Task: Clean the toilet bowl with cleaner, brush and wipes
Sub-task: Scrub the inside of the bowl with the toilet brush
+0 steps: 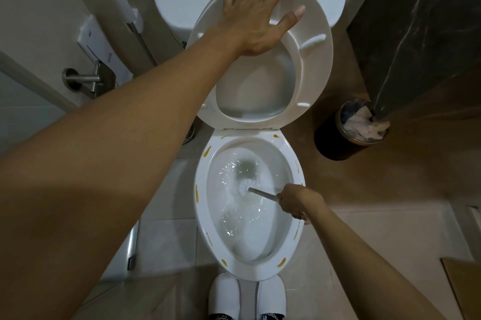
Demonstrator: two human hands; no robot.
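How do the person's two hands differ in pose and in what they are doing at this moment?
The left hand is spread, fingers straight, over the raised toilet seat; the right hand is curled round the brush handle. The left hand holds nothing, and contact with the seat is unclear; the right hand keeps the brush head in the bowl's churning water. The left reaches far forward; the right stays low by the bowl rim. Both are bare.

The left arm stretches forward and up across the view, its bare forearm long in the foreground, the left hand flat with fingers straight and spread wide, palm turned away. The right arm reaches in from the lower right, lower down; the right hand curls in a closed grip, knuckles up.
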